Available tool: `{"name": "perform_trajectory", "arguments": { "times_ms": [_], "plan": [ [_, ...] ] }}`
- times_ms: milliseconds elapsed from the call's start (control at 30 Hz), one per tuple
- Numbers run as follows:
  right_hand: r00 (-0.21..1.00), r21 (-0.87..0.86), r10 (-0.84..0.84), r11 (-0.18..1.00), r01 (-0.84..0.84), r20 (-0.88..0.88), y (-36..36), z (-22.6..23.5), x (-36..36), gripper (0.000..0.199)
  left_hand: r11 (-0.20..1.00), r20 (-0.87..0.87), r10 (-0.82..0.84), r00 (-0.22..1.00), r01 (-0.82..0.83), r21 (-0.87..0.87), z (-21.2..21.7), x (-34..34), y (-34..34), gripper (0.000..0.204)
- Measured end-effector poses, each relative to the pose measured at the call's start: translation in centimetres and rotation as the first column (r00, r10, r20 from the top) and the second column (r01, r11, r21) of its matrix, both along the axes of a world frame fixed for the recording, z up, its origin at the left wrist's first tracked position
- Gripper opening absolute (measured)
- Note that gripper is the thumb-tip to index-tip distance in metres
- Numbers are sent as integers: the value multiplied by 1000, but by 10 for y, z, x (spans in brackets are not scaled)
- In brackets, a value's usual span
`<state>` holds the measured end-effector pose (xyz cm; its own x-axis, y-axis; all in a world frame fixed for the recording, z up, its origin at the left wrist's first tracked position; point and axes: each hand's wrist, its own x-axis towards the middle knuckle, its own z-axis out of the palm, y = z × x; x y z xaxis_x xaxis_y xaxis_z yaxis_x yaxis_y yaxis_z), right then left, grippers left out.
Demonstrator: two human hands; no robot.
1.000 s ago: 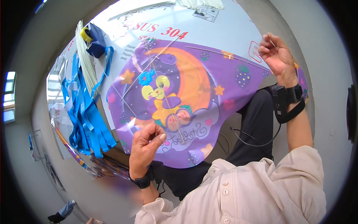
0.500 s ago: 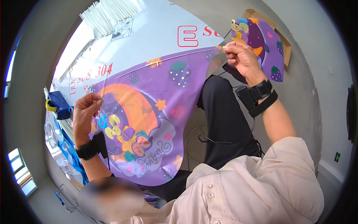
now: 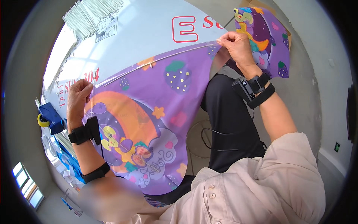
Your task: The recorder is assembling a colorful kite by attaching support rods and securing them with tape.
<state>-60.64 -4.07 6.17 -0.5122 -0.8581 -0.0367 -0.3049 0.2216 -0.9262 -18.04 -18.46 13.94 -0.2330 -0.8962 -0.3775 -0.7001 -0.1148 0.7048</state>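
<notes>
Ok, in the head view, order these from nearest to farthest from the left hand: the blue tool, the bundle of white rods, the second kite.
1. blue tool, just left of the left hand.
2. bundle of white rods, top left.
3. second kite, far right, beyond the right hand.

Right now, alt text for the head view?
Seen from above, a seated person's two hands stretch a purple cartoon-print kite along a thin rod: left hand at one end, right hand at the other. A white table lies beyond, with a blue tape dispenser at the left.
</notes>
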Motion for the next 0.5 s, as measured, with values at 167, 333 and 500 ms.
{"name": "perform_trajectory", "arguments": {
  "times_ms": [167,333,500],
  "plan": [
    [996,9,-3,1000,4,-84,-1,-5,-3,9,999,-28,-12,1000,11,-43,-11,-2,-3,15],
    [985,54,-22,998,32,-171,-1,-7,-2,13,999,-14,-25,1000,24,-45,-15,3,-2,15],
    [973,132,-24,990,56,-231,-6,-5,1,16,999,-76,30,997,-29,17,-21,5,0,16]
  ]
}}
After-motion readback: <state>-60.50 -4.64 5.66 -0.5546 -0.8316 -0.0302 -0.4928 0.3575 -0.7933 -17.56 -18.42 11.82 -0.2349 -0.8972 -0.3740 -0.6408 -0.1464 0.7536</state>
